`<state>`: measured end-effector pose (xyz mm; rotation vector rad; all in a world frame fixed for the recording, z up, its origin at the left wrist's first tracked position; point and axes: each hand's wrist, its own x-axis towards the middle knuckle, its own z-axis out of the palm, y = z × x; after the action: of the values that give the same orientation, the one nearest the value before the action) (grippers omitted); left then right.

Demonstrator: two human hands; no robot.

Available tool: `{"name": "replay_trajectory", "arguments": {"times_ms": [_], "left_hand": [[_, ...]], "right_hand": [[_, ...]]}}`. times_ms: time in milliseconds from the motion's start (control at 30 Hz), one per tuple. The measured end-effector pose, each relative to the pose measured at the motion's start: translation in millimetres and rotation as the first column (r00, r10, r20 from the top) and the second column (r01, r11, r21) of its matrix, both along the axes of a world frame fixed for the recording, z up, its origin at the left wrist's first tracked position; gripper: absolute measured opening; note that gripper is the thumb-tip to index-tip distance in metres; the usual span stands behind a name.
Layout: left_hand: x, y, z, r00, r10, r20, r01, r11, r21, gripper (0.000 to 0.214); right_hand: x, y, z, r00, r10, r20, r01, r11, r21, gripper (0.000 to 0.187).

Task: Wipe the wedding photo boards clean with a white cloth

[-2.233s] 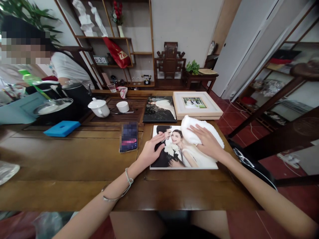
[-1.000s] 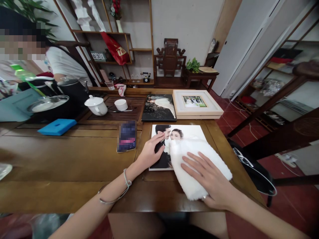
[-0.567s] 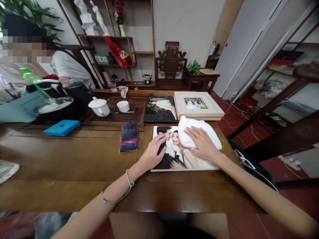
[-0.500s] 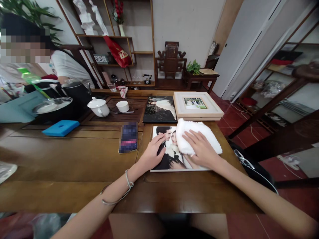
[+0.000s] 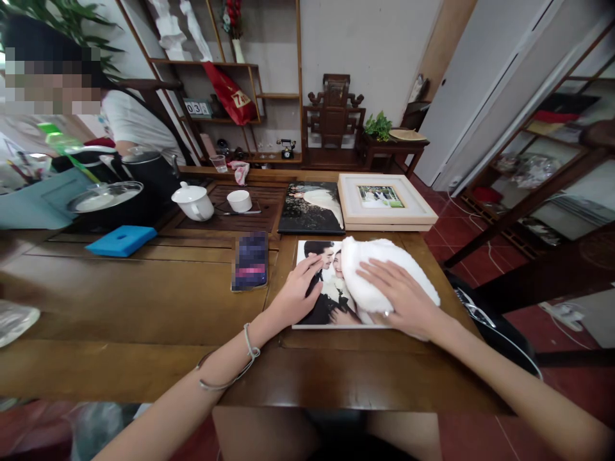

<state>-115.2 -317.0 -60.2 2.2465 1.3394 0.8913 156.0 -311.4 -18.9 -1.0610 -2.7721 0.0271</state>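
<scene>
A white-edged wedding photo panel (image 5: 327, 304) lies flat on the wooden table, showing a couple in dark and white clothes. My left hand (image 5: 302, 288) rests on its left part with the fingers stretched out. Over the panel's right part is a fluffy white cloth (image 5: 365, 282), which hides much of that side. My right hand (image 5: 401, 291) lies flat on top of this cloth, fingers extended. Behind the panel are a dark photo panel (image 5: 298, 214) with a white gown and a pale wooden picture frame (image 5: 418, 205) holding a small photo.
A phone (image 5: 250, 262) lies left of the panel. Further left are a blue block (image 5: 122, 241), a lidded white cup (image 5: 193, 202), a small white bowl (image 5: 239, 201) and a lidded pot (image 5: 106, 198). Another person (image 5: 139, 121) sits at the far left. The table's right edge is near my right arm.
My right hand and the white cloth have slid right and a little toward me across the panel. My left hand stays in place on the panel. The view has shifted slightly.
</scene>
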Motion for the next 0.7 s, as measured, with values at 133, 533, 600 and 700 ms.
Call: {"name": "replay_trajectory", "arguments": {"times_ms": [133, 533, 600, 700], "left_hand": [[0.4, -0.4, 0.6, 1.000, 0.004, 0.000, -0.004, 1.000, 0.012, 0.046], [-0.8, 1.2, -2.2, 1.000, -0.017, 0.021, 0.017, 1.000, 0.019, 0.046], [-1.0, 1.1, -1.7, 1.000, -0.016, 0.016, 0.016, 1.000, 0.013, 0.046], [-0.9, 0.6, 0.0, 1.000, -0.001, 0.007, 0.001, 1.000, -0.008, 0.045]], "right_hand": [[-9.5, 40.4, -7.1, 0.995, -0.086, -0.048, 0.088, 0.995, 0.045, 0.069], [-20.9, -66.5, 7.3, 0.981, 0.192, 0.025, -0.189, 0.977, -0.096, 0.096], [-11.5, -53.8, 8.3, 0.989, 0.150, -0.003, -0.149, 0.983, -0.107, 0.092], [1.0, -11.7, 3.2, 0.998, 0.016, -0.068, -0.020, 0.998, -0.062, 0.083]]}}
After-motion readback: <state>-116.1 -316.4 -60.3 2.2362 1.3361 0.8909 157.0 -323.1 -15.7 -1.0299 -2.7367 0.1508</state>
